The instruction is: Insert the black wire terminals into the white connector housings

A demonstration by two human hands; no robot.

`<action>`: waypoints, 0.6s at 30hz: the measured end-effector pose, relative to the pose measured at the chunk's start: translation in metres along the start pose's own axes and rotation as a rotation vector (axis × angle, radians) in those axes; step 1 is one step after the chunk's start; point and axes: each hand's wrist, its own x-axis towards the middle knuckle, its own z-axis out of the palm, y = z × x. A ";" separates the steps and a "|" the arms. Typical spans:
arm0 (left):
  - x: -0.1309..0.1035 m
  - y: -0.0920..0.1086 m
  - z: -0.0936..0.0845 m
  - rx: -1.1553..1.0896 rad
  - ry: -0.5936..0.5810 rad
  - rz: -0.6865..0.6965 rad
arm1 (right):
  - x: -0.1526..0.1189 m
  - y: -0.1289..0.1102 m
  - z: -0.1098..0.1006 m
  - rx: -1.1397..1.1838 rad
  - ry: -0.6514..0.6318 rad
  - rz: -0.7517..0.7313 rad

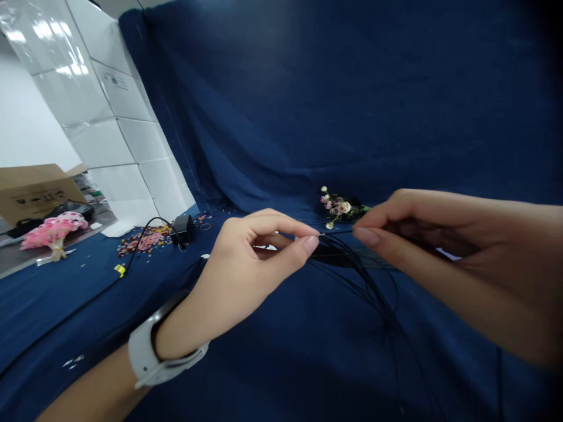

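Observation:
My left hand (264, 252), with a pale watch strap on its wrist, pinches the small metallic-looking end of a thin black cord between thumb and index finger. To its right, my right hand (431, 252) has its thumb and index finger pressed together on the same thin black cord. A short stretch of cord runs between the fingertips. Several loose black cords (373, 287) hang in a bundle below and between the hands. What the other fingers of my right hand curl around is hard to make out.
Flowers (338, 206) lie behind the hands on blue cloth (246, 363). Leftward are a black adapter (182, 228) with a cable, scattered colourful bits (147, 240), a pink bouquet (55, 231) and a cardboard box (39, 193). White boxes (127, 140) stand beside a blue curtain (329, 105).

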 end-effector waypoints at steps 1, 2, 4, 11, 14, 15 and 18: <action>-0.001 0.000 0.000 0.008 0.006 0.010 | -0.001 0.000 0.000 0.004 0.004 0.002; -0.001 0.001 0.000 0.014 0.013 0.018 | -0.001 0.000 0.000 0.014 0.001 0.007; -0.002 0.001 0.001 0.031 0.025 0.028 | -0.003 0.001 0.000 0.047 -0.021 0.008; -0.003 -0.001 0.003 0.052 0.015 0.028 | -0.001 -0.001 0.001 0.104 -0.077 -0.080; -0.002 -0.001 0.002 0.021 -0.004 -0.013 | -0.002 -0.001 0.000 0.071 -0.069 -0.152; -0.002 -0.001 0.001 -0.006 -0.018 -0.045 | -0.003 -0.001 0.000 0.070 -0.070 -0.163; 0.001 -0.002 -0.002 -0.150 -0.083 -0.175 | -0.003 -0.003 -0.003 0.050 -0.062 -0.182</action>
